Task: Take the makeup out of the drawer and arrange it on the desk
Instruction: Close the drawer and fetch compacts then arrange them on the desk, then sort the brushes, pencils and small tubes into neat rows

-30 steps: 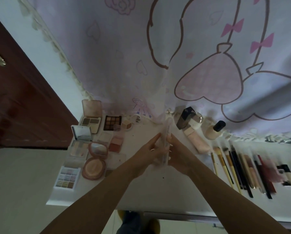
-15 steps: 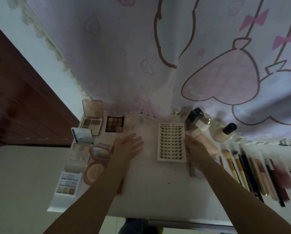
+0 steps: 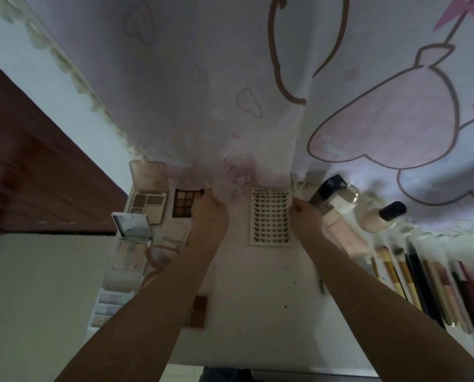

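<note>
With your right hand (image 3: 303,216) fingers curled on the lash tray (image 3: 271,216) edge, nudge it square, keeping left hand (image 3: 209,213) fingers, curled by the eyeshadow palette (image 3: 186,202), off it.

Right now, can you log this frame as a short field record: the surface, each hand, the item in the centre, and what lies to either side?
surface: white desk against a pink cartoon-print curtain
left hand: fingers curled at the right edge of the dark brown nine-pan eyeshadow palette; grip unclear
right hand: fingers curled at the right edge of the white false-lash card
centre: lash card lying flat
left side: open compacts and palettes
right side: bottles, then a row of brushes and pencils
</note>
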`<state>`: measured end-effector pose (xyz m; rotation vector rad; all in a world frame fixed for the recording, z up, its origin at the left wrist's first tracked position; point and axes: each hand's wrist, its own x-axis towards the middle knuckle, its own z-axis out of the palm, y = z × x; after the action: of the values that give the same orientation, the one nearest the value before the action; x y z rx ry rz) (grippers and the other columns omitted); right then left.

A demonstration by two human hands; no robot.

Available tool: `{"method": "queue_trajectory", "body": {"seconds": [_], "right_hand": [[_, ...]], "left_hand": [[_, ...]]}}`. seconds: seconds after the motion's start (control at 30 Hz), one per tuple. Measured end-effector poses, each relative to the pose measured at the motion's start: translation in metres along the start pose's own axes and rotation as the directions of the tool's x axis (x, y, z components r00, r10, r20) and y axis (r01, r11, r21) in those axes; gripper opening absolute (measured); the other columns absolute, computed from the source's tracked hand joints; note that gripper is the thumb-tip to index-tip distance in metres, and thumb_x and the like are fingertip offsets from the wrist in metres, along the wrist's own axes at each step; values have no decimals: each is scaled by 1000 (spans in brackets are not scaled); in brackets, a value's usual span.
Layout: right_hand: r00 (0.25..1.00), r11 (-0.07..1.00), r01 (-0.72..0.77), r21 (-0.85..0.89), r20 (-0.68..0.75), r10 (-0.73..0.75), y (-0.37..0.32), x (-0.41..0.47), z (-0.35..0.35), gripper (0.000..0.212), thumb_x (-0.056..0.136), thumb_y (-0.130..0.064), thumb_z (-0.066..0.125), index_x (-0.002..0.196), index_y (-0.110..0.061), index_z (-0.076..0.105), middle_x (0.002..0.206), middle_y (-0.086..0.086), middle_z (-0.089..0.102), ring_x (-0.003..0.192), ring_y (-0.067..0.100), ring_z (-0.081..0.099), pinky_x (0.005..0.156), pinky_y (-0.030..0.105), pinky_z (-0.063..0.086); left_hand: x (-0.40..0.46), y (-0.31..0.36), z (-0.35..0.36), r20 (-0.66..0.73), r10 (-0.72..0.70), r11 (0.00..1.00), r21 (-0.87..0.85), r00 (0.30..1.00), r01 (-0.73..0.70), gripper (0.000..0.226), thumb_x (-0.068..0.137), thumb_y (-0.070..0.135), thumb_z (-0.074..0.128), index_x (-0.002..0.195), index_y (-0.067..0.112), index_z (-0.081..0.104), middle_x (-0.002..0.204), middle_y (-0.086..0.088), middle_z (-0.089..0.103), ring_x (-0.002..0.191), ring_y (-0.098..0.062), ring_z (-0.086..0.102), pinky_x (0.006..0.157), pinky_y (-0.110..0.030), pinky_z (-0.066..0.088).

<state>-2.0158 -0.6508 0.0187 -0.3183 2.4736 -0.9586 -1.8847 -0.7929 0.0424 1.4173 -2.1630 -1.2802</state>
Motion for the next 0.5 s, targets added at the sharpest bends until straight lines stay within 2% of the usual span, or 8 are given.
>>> {"method": "queue_trajectory", "body": {"seconds": [0.1,0.17,0.23,0.3,0.37,0.4,0.43,0.5], "right_hand": [[999,986,-9,-167,38,15,-4,1,-1,24,94,-7,38,100,0,60,106,18,62,83,23,51,69,23,36],[998,979,-16,-202,64,29,-4,-2,-5,22,95,-8,38,100,0,58,110,18,60,87,25,52,70,24,36],[994,978,-3,-207,103,25,-3,-9,-10,22,95,-11,39,105,-1,57,115,17,58,90,24,52,73,24,37],[990,976,60,-210,137,-31,1,-19,-21,29,96,-12,41,118,0,54,124,17,56,106,27,54,80,23,38],[983,970,132,-203,153,-102,9,-30,-41,34,97,-11,42,128,-3,52,131,14,54,119,27,51,94,25,39],[977,967,168,-192,161,-137,16,-35,-54,32,96,-11,44,126,-6,56,130,12,56,119,26,53,98,25,39],[970,958,206,-201,175,-171,24,-41,-68,29,96,-10,45,121,-9,60,125,9,59,115,23,56,97,23,40],[947,904,281,-324,250,-204,44,-52,-95,26,95,-12,47,115,-14,63,117,2,62,107,17,58,89,18,39]], "left_hand": [[4,0,-2,2,-40,998,43,999,40,27,83,0,54,109,-8,54,104,-29,60,100,-41,54,89,-47,44],[2,4,-5,7,-77,996,50,997,76,35,85,5,54,118,-8,50,115,-30,55,108,-43,51,93,-48,42],[-2,9,-7,8,-111,991,74,994,110,47,88,12,51,132,0,42,132,-26,45,120,-41,43,101,-46,39],[-9,16,-9,-23,-101,987,127,995,103,56,88,13,51,140,5,33,139,-25,36,127,-40,36,104,-45,34],[-19,26,-8,-103,-24,984,175,994,42,61,85,10,53,142,5,31,139,-25,34,127,-40,33,103,-44,29],[-27,29,-7,-134,36,981,194,990,-9,60,85,8,54,141,4,32,139,-25,34,127,-39,32,102,-42,27],[-36,33,-3,-152,112,972,223,982,-76,58,84,7,53,139,3,35,138,-24,36,126,-38,33,102,-40,25],[-60,37,16,-111,267,940,248,957,-234,51,85,4,51,135,2,42,133,-22,42,122,-35,37,103,-37,24]]}}
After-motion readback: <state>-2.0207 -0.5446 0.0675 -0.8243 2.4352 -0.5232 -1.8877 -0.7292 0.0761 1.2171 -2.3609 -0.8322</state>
